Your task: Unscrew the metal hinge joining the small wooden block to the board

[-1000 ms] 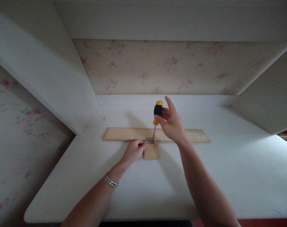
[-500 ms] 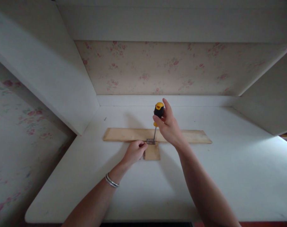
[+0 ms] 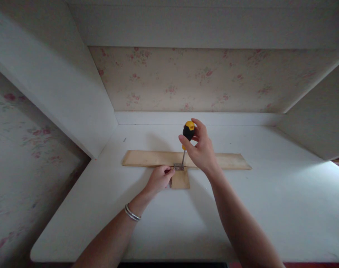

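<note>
- Metal hinge plate (image 3: 178,167), small and silvery, lies across the seam where a short board (image 3: 181,180) meets the near edge of a long board (image 3: 155,159), close to the middle of its length
- Screwdriver (image 3: 188,132), yellow and black, leans slightly, its shaft down at the far right part of the hinge plate; the screwdriving there looks under way, not finished
- Other holes are too small to read, so how many are filled and how many are left cannot be told
- Right hand (image 3: 200,150) is clamped on the screwdriver, between thumb and fingers
- Left hand (image 3: 159,179) brings thumb and forefinger together at the left end of the hinge plate; whether pinching or only pressing, I cannot tell
- White tabletop (image 3: 250,212) bears both boards, laid out in a T
</note>
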{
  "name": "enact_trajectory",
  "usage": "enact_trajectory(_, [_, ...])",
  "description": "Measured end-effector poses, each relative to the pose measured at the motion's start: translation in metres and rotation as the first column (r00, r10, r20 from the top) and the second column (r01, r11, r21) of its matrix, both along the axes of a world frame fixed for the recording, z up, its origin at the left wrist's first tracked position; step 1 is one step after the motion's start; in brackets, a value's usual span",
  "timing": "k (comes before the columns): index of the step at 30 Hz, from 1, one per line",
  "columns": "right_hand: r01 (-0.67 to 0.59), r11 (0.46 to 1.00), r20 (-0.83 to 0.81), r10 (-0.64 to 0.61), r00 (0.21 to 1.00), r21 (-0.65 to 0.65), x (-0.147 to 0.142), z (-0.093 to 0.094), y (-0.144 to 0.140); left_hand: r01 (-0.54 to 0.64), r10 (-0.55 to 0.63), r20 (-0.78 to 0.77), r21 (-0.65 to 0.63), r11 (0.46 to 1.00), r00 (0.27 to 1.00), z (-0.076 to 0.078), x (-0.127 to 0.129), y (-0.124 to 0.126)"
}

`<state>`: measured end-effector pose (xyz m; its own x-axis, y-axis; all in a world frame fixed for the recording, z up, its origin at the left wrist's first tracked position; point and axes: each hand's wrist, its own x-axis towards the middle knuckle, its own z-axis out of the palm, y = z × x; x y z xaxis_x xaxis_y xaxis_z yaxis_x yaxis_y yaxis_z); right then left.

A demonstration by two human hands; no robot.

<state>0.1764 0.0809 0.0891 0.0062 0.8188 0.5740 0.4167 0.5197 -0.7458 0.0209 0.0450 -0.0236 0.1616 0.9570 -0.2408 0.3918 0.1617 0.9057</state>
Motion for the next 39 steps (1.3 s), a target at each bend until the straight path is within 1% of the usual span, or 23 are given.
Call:
enact_trajectory(3, [0.110, 0.991, 0.047, -0.114, 0.992, 0.075, -0.0012, 0.0018, 0.0004, -0.002, 0.002, 0.008, -0.023, 1.000, 1.000, 0.0014, 0.0002, 0.0007])
enact_trajectory(6, [0.147, 0.983, 0.049, -0.153, 0.987, 0.106, 0.0000, 0.0003, 0.0020, -0.002, 0.003, 0.009, -0.037, 0.999, 1.000, 0.0017, -0.0004, 0.0014])
enact_trajectory(12, [0.090, 0.994, 0.024, -0.091, 0.996, 0.057, 0.0006, -0.0024, 0.0002, 0.003, -0.003, 0.004, -0.013, 1.000, 1.000, 0.0002, -0.0006, 0.0009])
enact_trajectory(19, [0.040, 0.998, 0.016, -0.041, 0.999, 0.053, 0.0025, -0.0064, 0.0059, 0.003, -0.003, 0.011, -0.002, 1.000, 1.000, 0.0009, 0.0000, -0.0006])
enact_trajectory(23, [-0.013, 1.000, 0.004, 0.013, 1.000, 0.009, 0.0029, -0.0046, 0.0049, 0.007, -0.007, 0.000, 0.011, 1.000, 1.000, -0.0012, -0.0009, 0.0003])
enact_trajectory(25, [-0.018, 1.000, 0.022, 0.018, 1.000, 0.011, 0.0016, -0.0021, 0.0026, 0.009, -0.009, -0.003, 0.015, 1.000, 1.000, -0.0027, -0.0012, 0.0011])
enact_trajectory(27, [0.005, 0.999, 0.039, -0.006, 0.999, 0.040, -0.0001, 0.0000, 0.0009, 0.011, -0.011, -0.007, 0.011, 1.000, 1.000, -0.0035, -0.0012, 0.0016])
enact_trajectory(29, [0.054, 0.994, 0.051, -0.059, 0.997, 0.091, -0.0010, 0.0010, 0.0006, 0.012, -0.011, -0.014, 0.007, 1.000, 1.000, -0.0032, -0.0010, 0.0017])
enact_trajectory(32, [0.149, 0.973, 0.053, -0.160, 0.986, 0.176, -0.0002, 0.0007, 0.0021, 0.019, -0.019, -0.018, 0.006, 1.000, 1.000, -0.0016, -0.0007, 0.0010])
enact_trajectory(35, [0.220, 0.948, 0.041, -0.235, 0.971, 0.230, 0.0013, -0.0003, 0.0031, 0.019, -0.019, -0.018, 0.008, 1.000, 1.000, -0.0010, -0.0007, 0.0003])
enact_trajectory(37, [0.248, 0.938, 0.031, -0.263, 0.964, 0.242, 0.0015, -0.0011, 0.0032, 0.012, -0.012, -0.021, 0.010, 1.000, 1.000, -0.0013, -0.0007, 0.0003])
enact_trajectory(39, [0.238, 0.942, 0.023, -0.251, 0.968, 0.238, 0.0013, -0.0020, 0.0034, 0.009, -0.009, -0.020, 0.009, 1.000, 1.000, -0.0018, -0.0005, 0.0004])
